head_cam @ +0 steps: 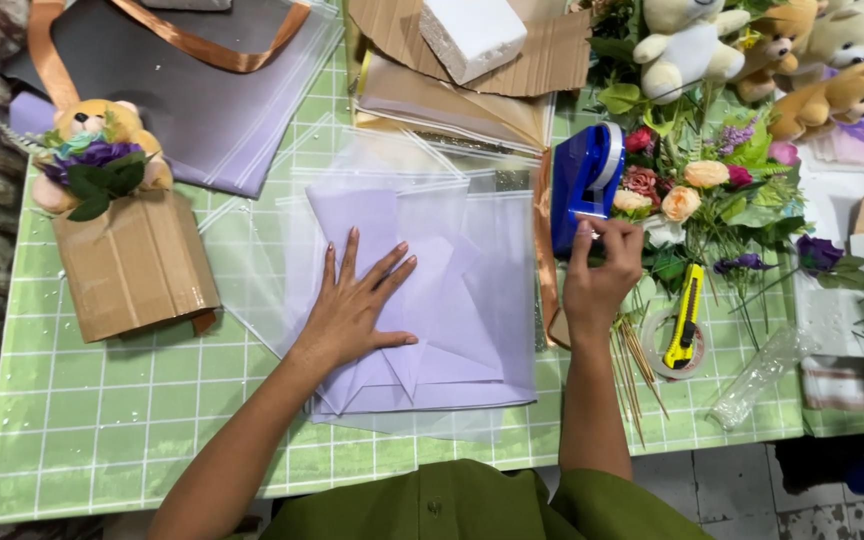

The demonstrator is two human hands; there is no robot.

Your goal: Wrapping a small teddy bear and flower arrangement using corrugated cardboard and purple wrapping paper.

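A green gridded table (102, 420) fills most of what I can see, and nearly all of it is taken up with florist's clutter. In the middle lies a stack of lilac wrapping sheets (472, 300) under clear cellophane, folded into loose points. The paper looks light, thin and slippery, the sort that slides and creases easily, so I'd judge it best pinned flat with a palm and lifted by an edge or corner.

The left hand (352, 310) rests on that stack, fingers spread wide and pressed flat, gripping nothing. To the right, past a strip of copper ribbon, the right hand (597, 270) has its fingertips drawn together at the mouth of a blue tape dispenser (582, 180). It seems to be pinching the end of the tape, though the strip itself is too fine for me to be sure.

Beyond the dispenser sits a heap of artificial flowers (697, 190), with pale teddy bears (752, 45) above. On the left stands a brown cardboard box (132, 265) with a small bear and purple blooms tucked behind it, and behind that a dark sheet looped with ribbon. A white foam block (472, 35) rests on corrugated card at the top.

Smaller items lie near the right wrist: a yellow utility knife (687, 315) across a tape roll, and a bundle of thin wooden sticks (637, 370).
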